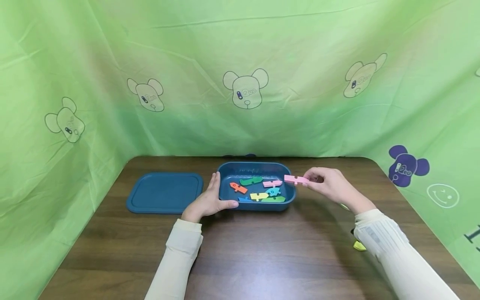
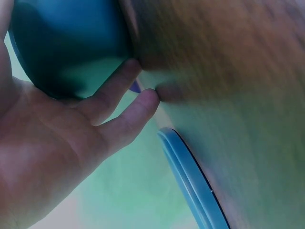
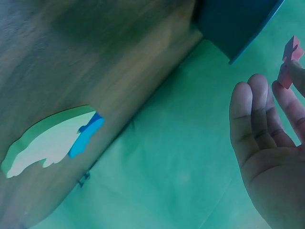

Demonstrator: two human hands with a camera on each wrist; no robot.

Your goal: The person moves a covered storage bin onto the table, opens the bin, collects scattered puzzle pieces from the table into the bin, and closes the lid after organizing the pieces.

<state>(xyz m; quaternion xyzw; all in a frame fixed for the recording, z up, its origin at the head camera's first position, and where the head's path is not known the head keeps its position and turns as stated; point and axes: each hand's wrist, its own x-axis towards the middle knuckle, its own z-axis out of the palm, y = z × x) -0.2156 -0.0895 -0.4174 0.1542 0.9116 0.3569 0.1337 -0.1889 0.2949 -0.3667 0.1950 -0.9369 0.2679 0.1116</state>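
My left hand (image 1: 206,203) rests against the left end of a dark blue plastic box (image 1: 262,206), fingers fairly straight along its side and thumb at the front rim. Several flat puzzle pieces lie inside, among them an orange piece (image 1: 238,188), a yellow piece (image 1: 258,196) and a pink piece (image 1: 272,183). Just over the box's right rim, a second pink puzzle piece (image 1: 290,179) is pinched between thumb and index finger of my right hand (image 1: 330,183). The right wrist view shows that pink piece (image 3: 287,62) too, the other fingers extended.
The matching blue lid (image 1: 165,193) lies flat on the wooden table left of the box. To the right, partly behind the right arm, a yellow piece (image 1: 359,246) shows. In the right wrist view, a green animal-shaped piece (image 3: 52,138) overlaps a blue one (image 3: 89,134). Green cloth hangs behind.
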